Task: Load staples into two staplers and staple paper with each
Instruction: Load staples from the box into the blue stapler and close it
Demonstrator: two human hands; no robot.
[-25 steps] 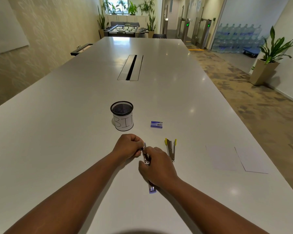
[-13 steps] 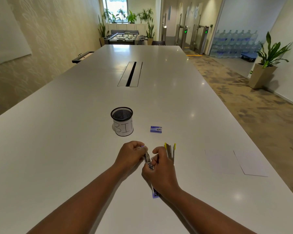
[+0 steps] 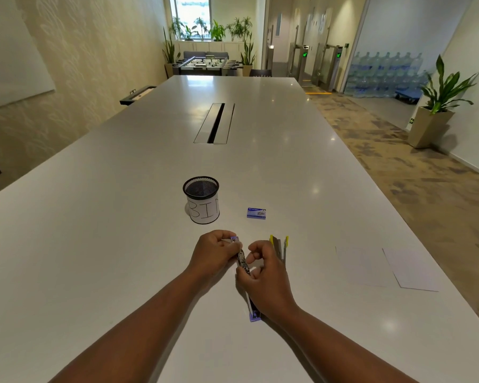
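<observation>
Both hands work on the purple stapler [image 3: 243, 262], which lies opened out on the worktop [image 3: 108, 217] close to the person. Left hand [image 3: 213, 251] has its fingers curled around the far end of it, where the purple tip shows, and holds it steady. Right hand [image 3: 263, 277] covers the near half, its thumb and first fingers bent together over the metal channel as if pinching something small (I cannot tell if a strip of staples is between them). Only the near purple end shows from under this hand.

As I judge it, the task is at an early stage: the first stapler is open and being loaded, and no stapling shows as done. Just beside the right hand lies the yellow stapler [image 3: 280, 247], also spread open, untouched. The staple box [image 3: 256, 213] rests a little farther away, near the mesh cup [image 3: 201, 200] marked "BIN". Two paper sheets [image 3: 385, 268] lie flat and apart to the right, one overlapping the other.
</observation>
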